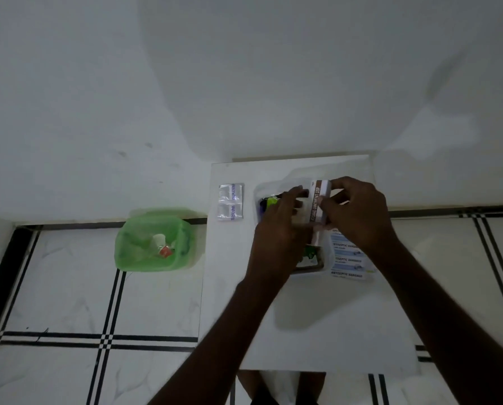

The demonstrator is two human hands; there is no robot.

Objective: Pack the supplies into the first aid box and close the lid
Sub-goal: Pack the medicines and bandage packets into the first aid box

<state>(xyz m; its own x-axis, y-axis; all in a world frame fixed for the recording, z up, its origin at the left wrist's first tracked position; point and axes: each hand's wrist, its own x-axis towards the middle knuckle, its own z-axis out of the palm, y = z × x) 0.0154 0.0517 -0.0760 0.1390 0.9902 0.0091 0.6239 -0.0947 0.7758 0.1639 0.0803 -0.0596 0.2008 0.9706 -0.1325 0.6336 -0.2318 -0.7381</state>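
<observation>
A clear plastic first aid box (261, 190) stands open on a white table (326, 325), with dark and green packets inside. My right hand (358, 214) grips a long white and brown ointment carton (317, 203) and holds it over the box. My left hand (279, 226) reaches into the box beside the carton, its fingers spread and touching the carton's left side. A strip of antiseptic bandages (350, 258) lies just right of the box, partly under my right wrist. A white sachet strip (230, 202) lies on the table to the left of the box.
A green plastic bin (153, 240) with a small bottle and scraps stands on the tiled floor left of the table. A white wall rises directly behind the table. The table's near half is bare.
</observation>
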